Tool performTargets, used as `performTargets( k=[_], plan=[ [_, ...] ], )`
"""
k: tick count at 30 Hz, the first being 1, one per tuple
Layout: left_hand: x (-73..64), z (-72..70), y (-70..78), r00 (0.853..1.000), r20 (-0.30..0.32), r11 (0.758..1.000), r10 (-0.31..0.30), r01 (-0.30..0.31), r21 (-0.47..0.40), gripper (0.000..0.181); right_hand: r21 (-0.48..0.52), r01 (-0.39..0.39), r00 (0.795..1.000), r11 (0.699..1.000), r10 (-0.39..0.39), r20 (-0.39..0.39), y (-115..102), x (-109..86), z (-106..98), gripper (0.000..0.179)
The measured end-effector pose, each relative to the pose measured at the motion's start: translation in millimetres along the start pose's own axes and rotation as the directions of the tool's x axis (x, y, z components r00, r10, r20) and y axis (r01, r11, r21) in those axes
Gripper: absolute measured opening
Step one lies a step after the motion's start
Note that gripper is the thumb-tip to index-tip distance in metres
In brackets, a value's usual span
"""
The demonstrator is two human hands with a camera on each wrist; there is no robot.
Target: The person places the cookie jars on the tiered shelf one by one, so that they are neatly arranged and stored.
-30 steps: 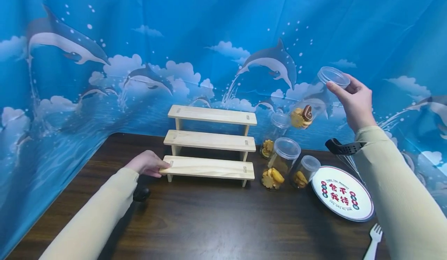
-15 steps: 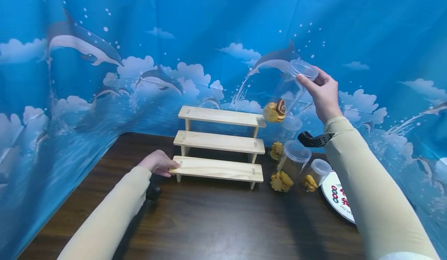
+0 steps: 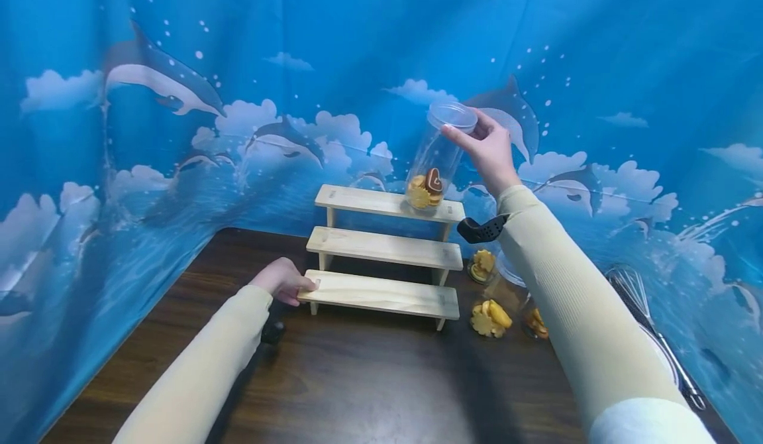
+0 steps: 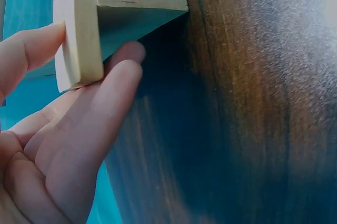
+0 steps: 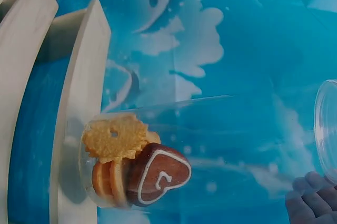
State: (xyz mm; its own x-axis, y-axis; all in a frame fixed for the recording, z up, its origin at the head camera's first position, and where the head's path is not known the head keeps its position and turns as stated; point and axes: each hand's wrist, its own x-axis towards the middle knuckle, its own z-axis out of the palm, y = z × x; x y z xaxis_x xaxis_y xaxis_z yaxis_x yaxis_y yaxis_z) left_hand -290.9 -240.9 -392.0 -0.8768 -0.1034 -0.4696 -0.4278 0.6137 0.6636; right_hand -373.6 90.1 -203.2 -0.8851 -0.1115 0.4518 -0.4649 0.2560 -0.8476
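My right hand grips a tall clear jar near its lid. The jar tilts slightly, its base right at the right end of the top step. Inside, at the bottom, lie golden flower-shaped cookies and a brown heart-shaped cookie with white icing. The three-step wooden display stand is on the dark table against the backdrop. With my left hand I pinch the left end of its lowest step, thumb above and fingers below, as the left wrist view shows.
To the right of the stand are more clear jars of cookies, partly hidden by my right forearm. A whisk and the edge of a plate show beyond that arm. A blue dolphin-print cloth hangs behind the table.
My right hand has carried the jar leftward from above the other jars to the top step's right end, and the jar is lower. My left hand keeps its hold on the stand.
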Motion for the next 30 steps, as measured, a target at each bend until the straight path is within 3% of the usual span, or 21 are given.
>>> performTargets(
  k=[7, 12, 21, 30],
  plan=[
    [-0.5, 1.1, 6.3, 1.0, -0.013, 0.993, -0.013, 0.014, 0.116, 0.032, -0.031, -0.04, 0.999, 0.999, 0.04, 0.013, -0.4, 10.0, 38.5, 0.081],
    [-0.4, 1.3, 4.8, 0.999, -0.037, 0.994, -0.028, 0.031, 0.1, 0.031, 0.015, -0.065, 0.998, 0.998, 0.065, -0.005, 4.3, 15.7, 62.9, 0.081],
    [2.9, 4.3, 4.5, 0.998, -0.053, 0.993, -0.039, 0.044, 0.11, 0.029, 0.061, -0.079, 0.996, 0.995, 0.077, 0.039, 5.3, 21.3, 91.5, 0.081],
    [1.4, 3.9, 4.7, 0.998, -0.062, 0.993, -0.031, 0.038, 0.111, 0.027, -0.004, -0.053, 0.998, 0.999, 0.053, 0.037, 3.5, 25.0, 106.8, 0.083]
  ],
)
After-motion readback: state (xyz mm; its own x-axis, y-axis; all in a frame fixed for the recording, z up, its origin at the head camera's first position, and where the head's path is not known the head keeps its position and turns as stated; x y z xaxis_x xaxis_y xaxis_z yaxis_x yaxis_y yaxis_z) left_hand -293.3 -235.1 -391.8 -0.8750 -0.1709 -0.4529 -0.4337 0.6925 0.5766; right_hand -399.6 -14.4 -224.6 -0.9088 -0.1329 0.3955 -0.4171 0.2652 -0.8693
